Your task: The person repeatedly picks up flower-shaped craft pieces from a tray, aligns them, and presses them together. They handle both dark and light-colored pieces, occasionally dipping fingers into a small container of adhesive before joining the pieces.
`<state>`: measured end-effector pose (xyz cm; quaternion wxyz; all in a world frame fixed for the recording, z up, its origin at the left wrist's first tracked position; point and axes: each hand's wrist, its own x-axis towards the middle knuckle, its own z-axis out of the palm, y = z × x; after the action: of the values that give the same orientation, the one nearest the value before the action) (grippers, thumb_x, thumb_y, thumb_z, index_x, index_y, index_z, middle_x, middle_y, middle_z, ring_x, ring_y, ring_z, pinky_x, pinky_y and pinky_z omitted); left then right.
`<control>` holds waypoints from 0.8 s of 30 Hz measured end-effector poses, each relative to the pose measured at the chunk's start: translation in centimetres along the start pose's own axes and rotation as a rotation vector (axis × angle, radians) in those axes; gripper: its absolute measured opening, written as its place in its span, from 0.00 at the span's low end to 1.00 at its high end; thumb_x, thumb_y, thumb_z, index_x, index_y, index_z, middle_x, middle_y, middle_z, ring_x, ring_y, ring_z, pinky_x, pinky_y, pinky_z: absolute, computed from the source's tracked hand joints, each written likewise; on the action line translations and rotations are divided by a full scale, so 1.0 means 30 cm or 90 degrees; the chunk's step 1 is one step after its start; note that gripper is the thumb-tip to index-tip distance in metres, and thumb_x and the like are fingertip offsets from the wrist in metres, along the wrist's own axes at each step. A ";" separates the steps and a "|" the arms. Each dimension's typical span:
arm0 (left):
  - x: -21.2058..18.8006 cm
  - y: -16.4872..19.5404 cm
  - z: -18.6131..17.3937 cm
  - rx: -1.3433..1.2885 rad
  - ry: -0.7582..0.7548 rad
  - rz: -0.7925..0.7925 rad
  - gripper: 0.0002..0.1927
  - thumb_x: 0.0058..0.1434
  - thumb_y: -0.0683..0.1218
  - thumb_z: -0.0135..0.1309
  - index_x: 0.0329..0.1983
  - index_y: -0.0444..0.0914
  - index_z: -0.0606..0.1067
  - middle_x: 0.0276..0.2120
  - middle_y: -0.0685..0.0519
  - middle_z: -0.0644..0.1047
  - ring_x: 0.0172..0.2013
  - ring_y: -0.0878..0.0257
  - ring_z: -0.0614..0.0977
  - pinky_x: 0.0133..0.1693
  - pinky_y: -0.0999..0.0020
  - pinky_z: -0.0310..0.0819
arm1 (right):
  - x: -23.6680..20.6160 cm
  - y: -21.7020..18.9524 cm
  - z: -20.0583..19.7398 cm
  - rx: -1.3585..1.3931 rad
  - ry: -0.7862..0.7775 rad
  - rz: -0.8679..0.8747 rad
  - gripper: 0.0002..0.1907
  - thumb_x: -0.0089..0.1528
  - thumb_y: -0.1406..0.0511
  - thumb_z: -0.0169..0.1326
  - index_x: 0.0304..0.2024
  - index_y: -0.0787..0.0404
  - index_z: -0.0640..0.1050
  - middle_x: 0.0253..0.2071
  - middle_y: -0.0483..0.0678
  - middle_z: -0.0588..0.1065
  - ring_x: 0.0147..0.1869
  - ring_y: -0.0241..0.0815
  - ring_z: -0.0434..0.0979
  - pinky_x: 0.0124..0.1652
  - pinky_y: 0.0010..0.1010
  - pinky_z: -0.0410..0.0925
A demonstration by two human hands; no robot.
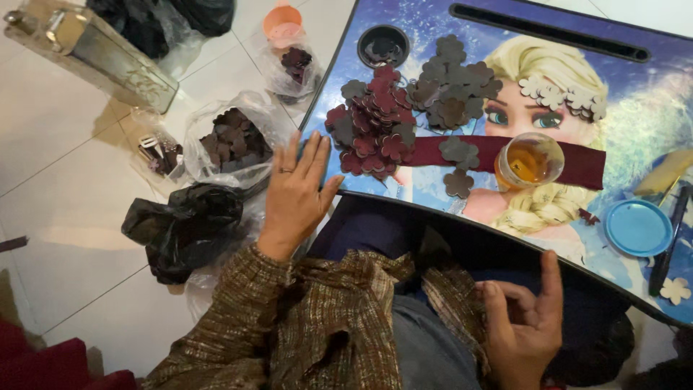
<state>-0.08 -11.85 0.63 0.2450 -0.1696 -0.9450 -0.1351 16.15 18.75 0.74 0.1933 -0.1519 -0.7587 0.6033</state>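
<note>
Blue lap table [653,79] printed with a blonde cartoon figure. Flower cutouts [372,133] in maroon and grey-brown; a smaller cluster [563,95] cream. Fabric strip [585,165] maroon. Lid [638,227] light blue. Cup [529,160] clear, holding amber liquid. Sleeve [289,325] brown woven check. Bag [184,227] black. Floor tiles [58,144] white.

On the tabletop [650,101] a pile of flower cutouts [372,130] lies just right of the left hand [294,191]. A fabric strip [585,165] runs to the right, a cup [530,160] standing on it. Left of the tabletop, bags [231,141] lie on the floor [65,180]
</note>
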 end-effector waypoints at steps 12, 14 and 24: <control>-0.009 -0.023 0.039 -0.050 -0.064 0.002 0.33 0.70 0.58 0.51 0.71 0.33 0.66 0.70 0.41 0.67 0.70 0.43 0.66 0.69 0.46 0.56 | 0.050 -0.007 0.039 -0.022 -0.026 0.010 0.45 0.63 0.75 0.56 0.79 0.67 0.51 0.37 0.53 0.79 0.42 0.35 0.79 0.47 0.24 0.71; -0.009 -0.026 0.039 -0.046 -0.073 -0.001 0.33 0.70 0.57 0.51 0.71 0.34 0.66 0.69 0.41 0.68 0.70 0.43 0.65 0.68 0.46 0.55 | 0.063 -0.005 0.040 -0.043 -0.030 0.018 0.44 0.62 0.75 0.56 0.78 0.67 0.52 0.37 0.53 0.79 0.41 0.35 0.79 0.45 0.24 0.72; 0.021 -0.031 0.027 -0.051 -0.043 -0.002 0.34 0.69 0.55 0.52 0.72 0.32 0.65 0.70 0.41 0.66 0.71 0.42 0.64 0.70 0.43 0.54 | 0.159 -0.047 -0.005 0.004 -0.036 0.008 0.38 0.62 0.75 0.56 0.74 0.68 0.61 0.36 0.52 0.80 0.40 0.35 0.80 0.44 0.25 0.73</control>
<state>-1.30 -12.26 0.12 0.2058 -0.1821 -0.9469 -0.1671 12.03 20.78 2.66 0.1684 -0.1386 -0.7612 0.6107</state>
